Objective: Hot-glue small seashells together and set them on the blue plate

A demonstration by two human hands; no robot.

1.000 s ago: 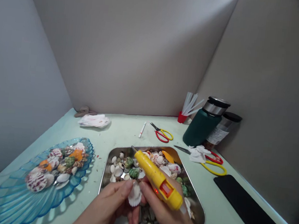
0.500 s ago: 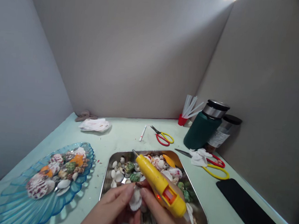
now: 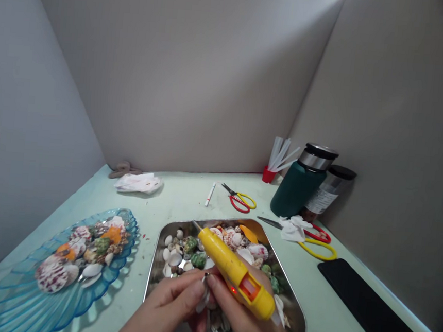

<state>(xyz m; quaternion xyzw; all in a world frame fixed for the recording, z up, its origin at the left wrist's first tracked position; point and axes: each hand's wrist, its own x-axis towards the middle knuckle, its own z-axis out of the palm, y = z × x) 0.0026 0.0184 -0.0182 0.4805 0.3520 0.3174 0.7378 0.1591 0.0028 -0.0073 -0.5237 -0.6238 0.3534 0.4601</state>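
Note:
Over the metal tray [image 3: 301,317] my two hands meet around a small white seashell [image 3: 203,298], now seen nearly edge-on. My left hand [image 3: 172,304] pinches it between thumb and fingers. In my right hand [image 3: 242,312] lies a yellow hot glue gun [image 3: 235,270], its metal tip pointing up and left and a red light lit on its side. The right thumb and fingertips also touch the shell's upper end. Mixed seashells [image 3: 176,257] fill the tray beneath; my hands hide part of them.
Left stands a blue shell-shaped dish [image 3: 38,310] holding shells. Behind the tray are red-and-yellow scissors [image 3: 240,198], a white marker-like stick [image 3: 210,194] and tissue [image 3: 138,183]. To the right are a green bottle [image 3: 299,188], larger scissors [image 3: 317,249], a red cup [image 3: 269,175] of glue sticks and a black flat object [image 3: 372,308].
The shell has been turned from its ribbed face to nearly edge-on between my fingers. The glue gun stays in my right hand; the whole view has shifted slightly.

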